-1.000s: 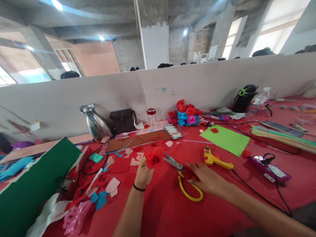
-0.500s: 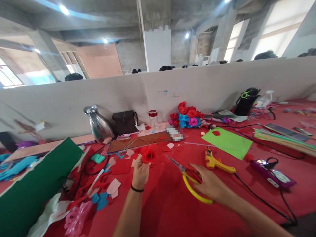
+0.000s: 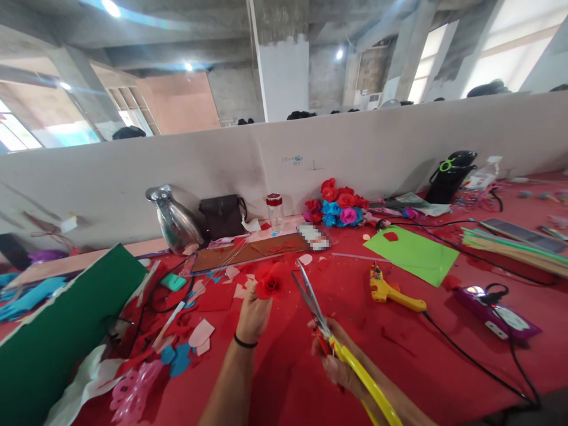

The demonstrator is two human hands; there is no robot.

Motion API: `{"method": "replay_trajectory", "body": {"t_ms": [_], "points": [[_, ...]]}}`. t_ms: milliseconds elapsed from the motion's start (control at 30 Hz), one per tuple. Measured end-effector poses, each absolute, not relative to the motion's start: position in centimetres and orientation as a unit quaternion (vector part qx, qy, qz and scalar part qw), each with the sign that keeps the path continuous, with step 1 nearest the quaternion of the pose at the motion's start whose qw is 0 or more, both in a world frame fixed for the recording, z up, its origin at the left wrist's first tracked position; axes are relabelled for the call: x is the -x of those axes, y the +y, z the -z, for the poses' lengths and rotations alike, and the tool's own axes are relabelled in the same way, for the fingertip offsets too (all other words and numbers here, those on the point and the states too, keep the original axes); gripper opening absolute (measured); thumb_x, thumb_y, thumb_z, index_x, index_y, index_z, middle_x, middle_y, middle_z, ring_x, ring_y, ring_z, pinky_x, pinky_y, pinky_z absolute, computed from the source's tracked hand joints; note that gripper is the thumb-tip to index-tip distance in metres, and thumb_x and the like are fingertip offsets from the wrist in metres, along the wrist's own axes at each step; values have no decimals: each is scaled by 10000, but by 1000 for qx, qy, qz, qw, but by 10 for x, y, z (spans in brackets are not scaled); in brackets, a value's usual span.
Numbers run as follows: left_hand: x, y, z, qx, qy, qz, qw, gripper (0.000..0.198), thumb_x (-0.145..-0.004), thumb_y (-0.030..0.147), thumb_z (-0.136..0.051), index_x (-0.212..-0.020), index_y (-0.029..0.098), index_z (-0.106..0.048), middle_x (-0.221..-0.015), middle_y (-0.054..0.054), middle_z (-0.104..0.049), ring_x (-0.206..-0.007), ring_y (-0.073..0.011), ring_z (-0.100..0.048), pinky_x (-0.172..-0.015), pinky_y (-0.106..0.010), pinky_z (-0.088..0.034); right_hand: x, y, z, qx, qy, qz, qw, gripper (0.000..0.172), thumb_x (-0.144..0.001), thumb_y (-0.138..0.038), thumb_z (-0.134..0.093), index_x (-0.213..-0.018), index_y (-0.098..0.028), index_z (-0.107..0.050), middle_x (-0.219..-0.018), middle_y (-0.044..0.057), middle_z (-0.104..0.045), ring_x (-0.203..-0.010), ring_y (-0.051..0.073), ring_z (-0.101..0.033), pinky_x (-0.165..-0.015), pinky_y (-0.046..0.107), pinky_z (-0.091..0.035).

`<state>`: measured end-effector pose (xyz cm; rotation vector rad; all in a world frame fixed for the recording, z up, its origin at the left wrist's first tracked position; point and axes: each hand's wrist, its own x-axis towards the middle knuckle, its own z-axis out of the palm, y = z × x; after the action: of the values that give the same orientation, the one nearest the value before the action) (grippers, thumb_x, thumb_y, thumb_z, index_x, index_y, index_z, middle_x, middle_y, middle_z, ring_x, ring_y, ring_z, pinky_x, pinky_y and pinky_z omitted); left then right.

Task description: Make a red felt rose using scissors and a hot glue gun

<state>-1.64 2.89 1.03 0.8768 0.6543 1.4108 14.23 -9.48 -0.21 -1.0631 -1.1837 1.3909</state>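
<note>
Pinched in my left hand (image 3: pixel 254 316) is a red paper rose (image 3: pixel 270 282), its open face turned up and to the right. A dark band circles that wrist. My right hand (image 3: pixel 341 358) is closed around a pair of scissors (image 3: pixel 326 331) with long metal blades and yellow and red handles. The blades point up and left, slightly parted, with their tips just right of the rose and apart from it. Part of the right hand's fingers is hidden behind the handles.
A yellow glue gun (image 3: pixel 390 290) lies at right, its cord running to a purple power strip (image 3: pixel 497 316). A green sheet (image 3: pixel 412 254) and a bunch of paper roses (image 3: pixel 339 204) lie farther back. Paper scraps (image 3: pixel 202 334) and a green board (image 3: pixel 71 331) are at left.
My right hand has lifted the scissors and turned them, so the blades now point more upward beside the rose. The rose has shifted slightly right and down in my left hand.
</note>
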Motion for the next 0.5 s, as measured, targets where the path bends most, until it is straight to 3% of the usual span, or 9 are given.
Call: {"method": "replay_trajectory", "body": {"t_ms": [200, 500], "points": [[16, 26, -16, -397, 277, -619, 619, 241, -439, 251, -849, -564, 214, -646, -580, 44, -626, -634, -110, -579, -644, -207, -469, -135, -93, -13, 390, -457, -624, 500, 628, -665, -732, -549, -1057, -242, -533, -712, -17, -408, -505, 73, -309, -425, 202, -263], [15, 26, -10, -403, 289, -638, 589, 326, -447, 76, -824, -695, 223, -673, -714, 42, -671, -731, -117, -597, -726, -209, -462, -137, -101, -35, 443, -448, -593, 501, 577, -728, -693, -515, -1104, -257, -549, -751, 9, -447, -536, 94, -332, -428, 215, -260]]}}
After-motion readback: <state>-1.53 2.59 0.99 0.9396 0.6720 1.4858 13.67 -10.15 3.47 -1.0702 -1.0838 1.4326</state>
